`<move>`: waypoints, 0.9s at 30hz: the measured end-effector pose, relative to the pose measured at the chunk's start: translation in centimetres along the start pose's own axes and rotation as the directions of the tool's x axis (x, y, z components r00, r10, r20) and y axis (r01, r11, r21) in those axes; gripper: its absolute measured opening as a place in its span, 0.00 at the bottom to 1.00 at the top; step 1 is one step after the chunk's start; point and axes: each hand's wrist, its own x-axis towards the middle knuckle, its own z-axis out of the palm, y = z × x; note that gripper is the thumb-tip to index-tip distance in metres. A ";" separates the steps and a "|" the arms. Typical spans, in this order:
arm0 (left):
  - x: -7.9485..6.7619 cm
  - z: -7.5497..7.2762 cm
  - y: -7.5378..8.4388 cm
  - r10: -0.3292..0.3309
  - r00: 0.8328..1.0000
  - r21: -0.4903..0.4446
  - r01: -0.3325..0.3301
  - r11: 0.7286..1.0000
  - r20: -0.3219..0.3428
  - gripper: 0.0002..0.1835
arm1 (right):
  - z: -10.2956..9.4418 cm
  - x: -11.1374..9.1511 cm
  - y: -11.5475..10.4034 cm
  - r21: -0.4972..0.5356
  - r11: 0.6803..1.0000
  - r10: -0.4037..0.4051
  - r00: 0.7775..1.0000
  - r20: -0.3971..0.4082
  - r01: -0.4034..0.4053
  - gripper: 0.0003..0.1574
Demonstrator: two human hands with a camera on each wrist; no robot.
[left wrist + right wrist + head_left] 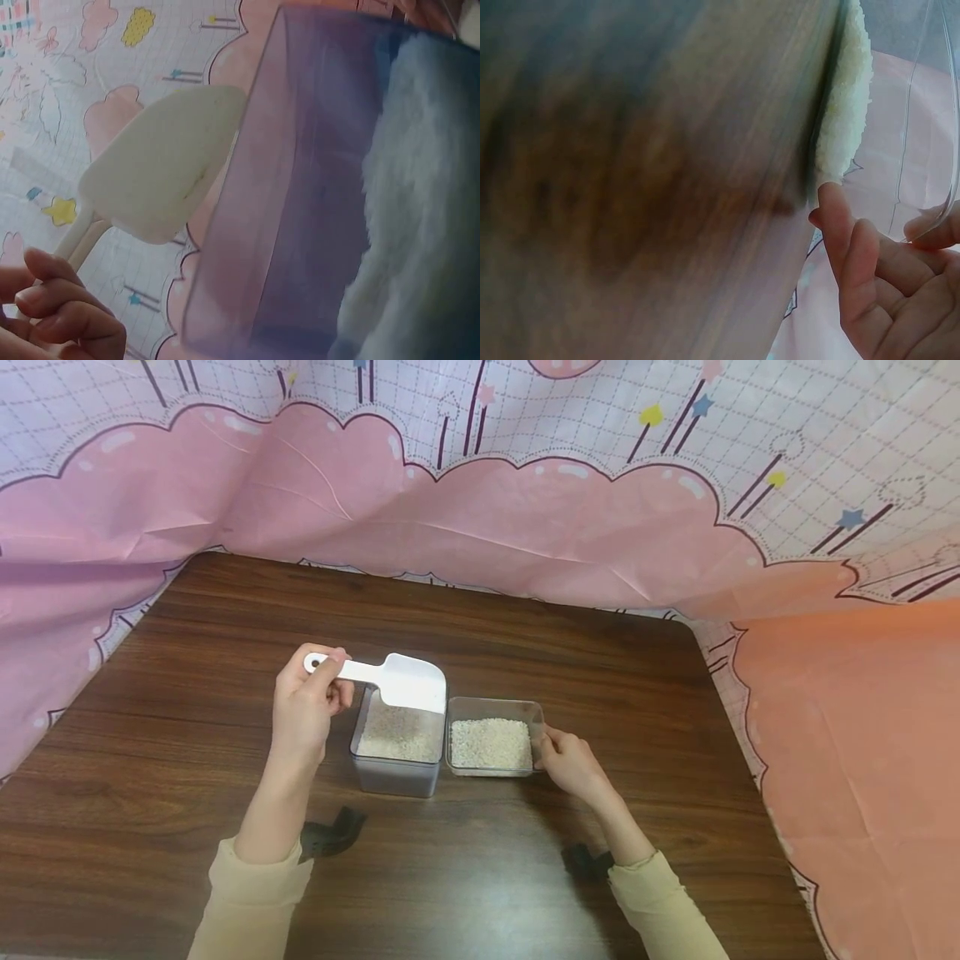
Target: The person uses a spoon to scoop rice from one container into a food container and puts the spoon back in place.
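My left hand [303, 697] pinches the handle of a white plastic scoop [412, 682] between thumb and fingers. The scoop's blade is over the far part of a tall, see-through bin [397, 777] that holds rice [401, 735]. In the left wrist view the scoop [161, 165] appears beside the bin's wall [240, 225], with curled fingers [75, 307] on its handle. My right hand [573, 764] grips the right end of a low clear box [495, 703] with rice [491, 743] in it. The right wrist view shows the thumb at the rim and fingers [836, 225] along the outside.
Bin and box stand side by side on a dark brown wooden table [187, 710]. A patterned pink and white cloth [480, 518] hangs behind the table and along its sides. Dark wrist-worn pieces show by both forearms, such as the left mount [333, 832].
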 end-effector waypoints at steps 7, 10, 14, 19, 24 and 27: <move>-0.2 -1.0 0.3 0.015 1.000 0.151 -0.012 0.988 -0.019 0.09 | 0.1 -0.1 -0.1 -0.007 1.000 0.002 1.000 -0.002 -0.002 0.29; -0.3 -1.2 0.1 0.011 1.000 0.243 -0.007 0.970 -0.015 0.08 | 0.1 -0.1 0.0 -0.007 1.000 0.003 1.000 0.001 -0.003 0.29; -0.4 -1.4 -0.2 0.012 1.000 0.402 -0.011 0.916 0.001 0.08 | 0.1 0.0 -0.1 -0.012 1.000 -0.001 1.000 -0.004 0.001 0.29; -0.5 -1.4 -0.3 -0.002 0.998 0.572 -0.037 0.819 0.067 0.10 | 0.0 0.0 -0.2 -0.014 1.000 -0.005 1.000 -0.010 0.005 0.29; -0.7 -0.9 -0.2 -0.012 0.989 0.706 -0.096 0.702 0.146 0.12 | 0.0 0.0 -0.2 -0.003 1.000 -0.006 1.000 -0.006 0.006 0.29; -0.7 -0.6 -0.3 -0.030 0.982 0.745 -0.120 0.656 0.184 0.12 | 0.0 -0.1 -0.1 0.006 1.000 -0.008 1.000 -0.004 0.008 0.29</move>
